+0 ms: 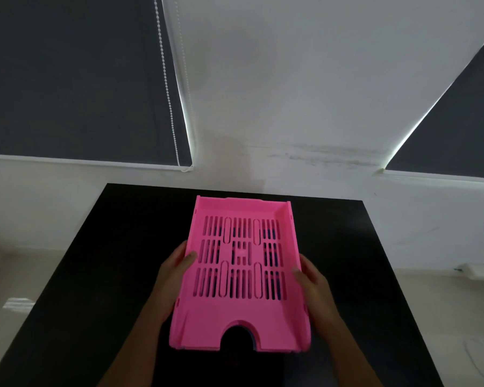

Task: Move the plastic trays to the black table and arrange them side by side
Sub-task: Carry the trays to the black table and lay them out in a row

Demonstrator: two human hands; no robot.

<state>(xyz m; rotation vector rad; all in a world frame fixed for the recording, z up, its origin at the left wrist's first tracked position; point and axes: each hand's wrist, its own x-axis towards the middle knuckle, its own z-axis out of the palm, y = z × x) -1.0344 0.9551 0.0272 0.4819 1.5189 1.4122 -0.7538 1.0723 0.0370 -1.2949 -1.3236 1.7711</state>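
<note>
Two hands grip a pink tray over the black table: left hand at its nine o'clock wall, right hand at three o'clock.

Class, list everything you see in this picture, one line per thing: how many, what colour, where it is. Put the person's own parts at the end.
plastic tray: one clearly seen, pink, slotted floor, over the middle of the table, held at both long sides; something dark blue shows through the slots, possibly another tray beneath, cannot tell.
black table: one, black, fills the lower half of the view.
window blinds: two, dark grey, upper left and upper right.
bead cord: one, white, hangs along the left blind's edge.
wall: white, behind the table.
left hand: one, grip on the tray's left side.
right hand: one, grip on the tray's right side.
</note>
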